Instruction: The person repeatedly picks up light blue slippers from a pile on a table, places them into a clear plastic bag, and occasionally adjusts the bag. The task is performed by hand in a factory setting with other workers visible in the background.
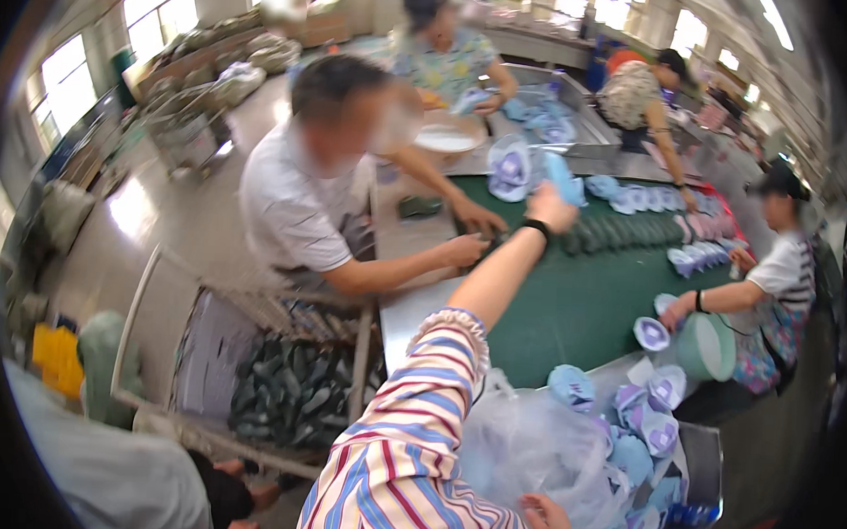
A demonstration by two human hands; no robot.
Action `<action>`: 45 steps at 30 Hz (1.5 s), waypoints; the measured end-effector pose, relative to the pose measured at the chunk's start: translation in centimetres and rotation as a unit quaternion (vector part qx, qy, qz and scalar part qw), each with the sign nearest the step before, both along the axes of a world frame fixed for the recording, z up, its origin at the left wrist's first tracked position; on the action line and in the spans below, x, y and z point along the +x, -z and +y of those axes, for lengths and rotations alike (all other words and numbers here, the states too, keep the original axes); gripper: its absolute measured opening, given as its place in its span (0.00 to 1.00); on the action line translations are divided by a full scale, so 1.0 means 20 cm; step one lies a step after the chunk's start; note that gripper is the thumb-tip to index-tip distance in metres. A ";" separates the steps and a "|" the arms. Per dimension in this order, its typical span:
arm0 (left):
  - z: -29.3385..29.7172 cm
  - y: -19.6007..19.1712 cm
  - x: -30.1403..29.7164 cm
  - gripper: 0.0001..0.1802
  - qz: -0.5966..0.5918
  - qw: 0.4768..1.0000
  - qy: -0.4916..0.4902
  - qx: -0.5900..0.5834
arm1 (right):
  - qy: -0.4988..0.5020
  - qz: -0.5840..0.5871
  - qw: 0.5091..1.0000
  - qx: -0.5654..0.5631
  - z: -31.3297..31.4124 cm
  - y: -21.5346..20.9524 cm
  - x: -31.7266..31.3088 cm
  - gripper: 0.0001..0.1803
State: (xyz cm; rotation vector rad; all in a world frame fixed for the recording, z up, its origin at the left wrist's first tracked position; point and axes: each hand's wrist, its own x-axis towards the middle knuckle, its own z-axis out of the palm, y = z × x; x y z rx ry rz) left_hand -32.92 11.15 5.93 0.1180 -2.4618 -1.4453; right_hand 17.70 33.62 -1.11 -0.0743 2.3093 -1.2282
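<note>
Bench [571, 326]: green-topped, it stretches ahead of you, its rows toward the far right.
Blue piece [566, 181]: you hold it over the far part of the bench, near a round purple-centred piece [511, 168]; I cannot say whether the two touch.
Left hand [551, 209]: your arm reaches well out, and your fingers pinch the blue piece.
Right hand [550, 521]: it sits low and near, beside the clear plastic bag [538, 446]; I can't tell whether its fingers grip anything.
Rows: blue-and-purple pieces [645, 198], dark green pieces [625, 234] and pink pieces [709, 226] lie lined up on your far right, so part of the work looks done.
Metal tray [711, 452]: a loose heap of pieces [636, 454] lies in it at your near right, so plenty seems left.
Co-worker on the right [778, 277]: one hand is at the bench, beside a pale green basin [705, 347].
</note>
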 end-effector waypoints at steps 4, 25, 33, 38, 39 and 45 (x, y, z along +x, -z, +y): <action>0.34 0.24 0.74 0.10 0.305 0.766 0.566 -0.023 | -0.105 0.025 0.994 -0.023 -0.06 -0.03 -0.10 0.20; -0.46 0.67 2.37 0.24 0.064 0.901 0.297 -0.310 | -0.285 0.083 0.906 0.300 -0.03 0.56 -0.33 0.47; -0.55 0.72 2.44 0.47 -0.187 0.820 0.286 -0.458 | -0.314 0.105 0.913 0.237 0.01 0.28 -0.49 0.38; -0.38 1.02 2.27 0.08 -0.019 0.882 0.219 -0.416 | -0.232 0.167 0.926 0.245 -0.39 0.39 -0.43 0.35; -0.36 0.98 2.23 0.08 -0.029 0.905 0.204 -0.372 | -0.229 0.118 0.927 0.274 -0.43 0.43 -0.41 0.36; -0.30 0.65 1.89 0.03 0.101 0.965 0.227 -0.089 | -0.189 0.099 0.936 0.279 -0.10 0.51 -0.51 0.38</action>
